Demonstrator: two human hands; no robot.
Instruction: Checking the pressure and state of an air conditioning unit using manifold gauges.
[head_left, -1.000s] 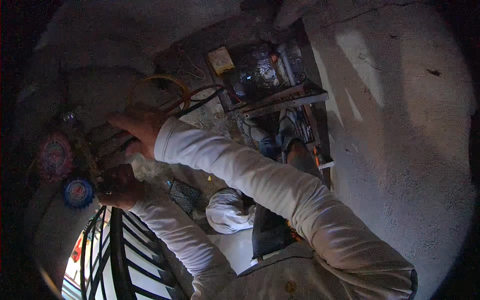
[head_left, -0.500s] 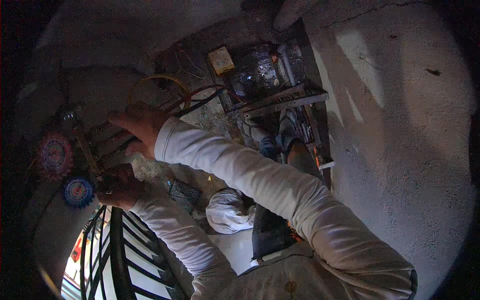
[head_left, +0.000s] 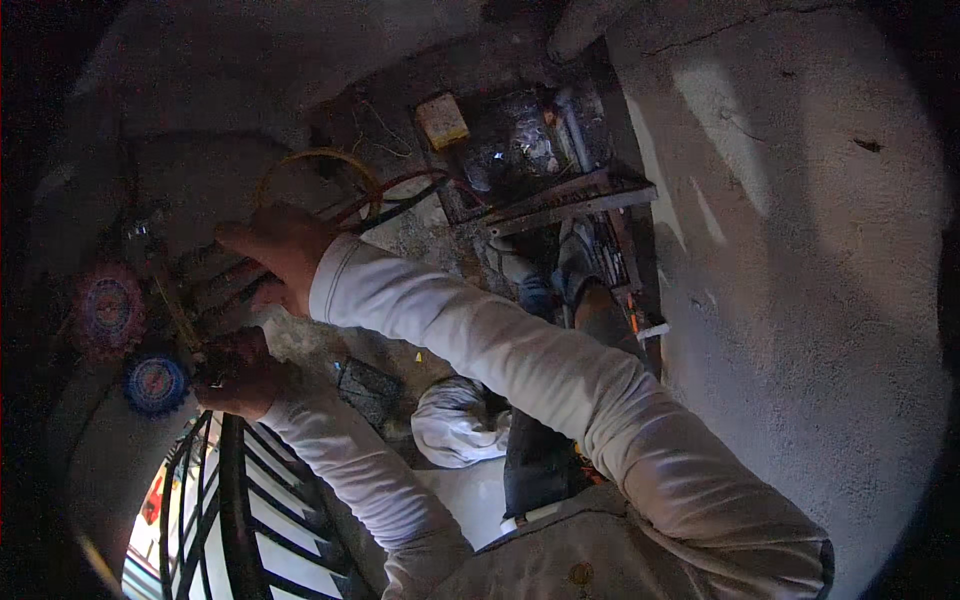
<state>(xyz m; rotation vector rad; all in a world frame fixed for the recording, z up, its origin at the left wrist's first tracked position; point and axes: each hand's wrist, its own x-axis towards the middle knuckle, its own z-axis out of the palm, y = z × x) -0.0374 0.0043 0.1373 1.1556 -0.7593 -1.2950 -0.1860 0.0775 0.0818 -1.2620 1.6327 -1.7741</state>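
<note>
- Had the left hand [head_left: 240,378] curled at the near end of a brass-coloured bar [head_left: 172,300]; could not tell, in the deep shade, whether pinching it or only touching.
- Had the right hand [head_left: 285,255] farther off, over dark lengths leading toward the bar; could not tell whether pressed together around them or spread.
- Found the bar at the far left of the reach, beside a red gauge [head_left: 110,310] on the left and a blue gauge [head_left: 156,385] at the near end.
- Noted a yellow hose [head_left: 310,153] looped just beyond the right hand, and a black hose [head_left: 405,205] running off to the right.
- Judged the bar stiff and fairly heavy for its thickness, perhaps slick if oily; seemed best to take hold of it at the middle.
- Judged both gauges fragile at the dial faces; seemed wiser not to grasp or knock them there.
- Judged the hoses bendy yet springy, likely to tug on the bar; seemed best to take hold close to their ends.
- Saw, nearer, a black railing [head_left: 235,490] at left and a white bundle [head_left: 455,425] between the forearms.
</note>
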